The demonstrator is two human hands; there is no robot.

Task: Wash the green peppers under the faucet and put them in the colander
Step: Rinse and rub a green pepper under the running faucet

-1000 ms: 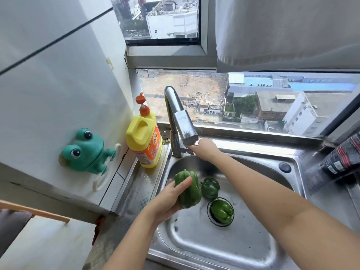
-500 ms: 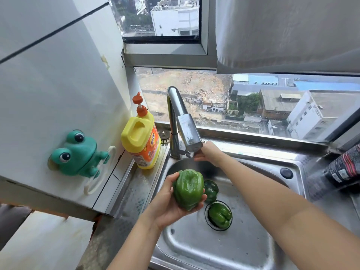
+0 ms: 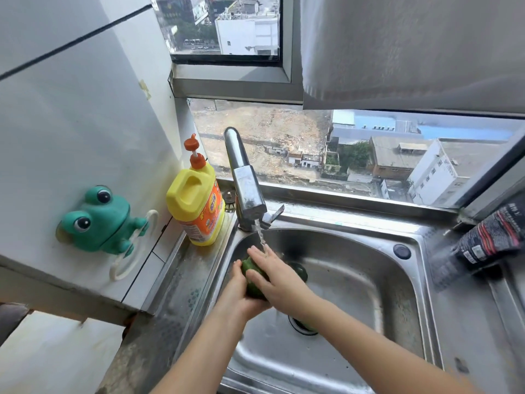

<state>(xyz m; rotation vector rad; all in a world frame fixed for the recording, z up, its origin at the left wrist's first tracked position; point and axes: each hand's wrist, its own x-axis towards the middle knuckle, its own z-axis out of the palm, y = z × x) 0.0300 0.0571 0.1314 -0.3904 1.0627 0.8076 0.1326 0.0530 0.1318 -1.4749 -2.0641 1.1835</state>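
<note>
Two hands meet over the steel sink (image 3: 363, 294), right under the faucet (image 3: 245, 186), whose thin water stream (image 3: 261, 240) falls onto the right hand's fingers. The left hand (image 3: 237, 294) cups the green pepper (image 3: 251, 275) from below, its grip closed round it with curled fingers. The right hand (image 3: 274, 278) lies flat on top, fingers straight, grasping nothing. The pepper is held above the back-left part of the basin, mostly hidden between the hands. Behind the right hand a second pepper (image 3: 299, 273) lies in the basin, partly covered. The right forearm crosses the drain (image 3: 298, 329); what sits in it I cannot tell. Left of the faucet, a yellow detergent bottle (image 3: 196, 206) stands on the counter just beside the sink rim. A green frog holder (image 3: 99, 220) sticks to the white wall, and a black packet (image 3: 488, 245) leans at the sink's right edge.
</note>
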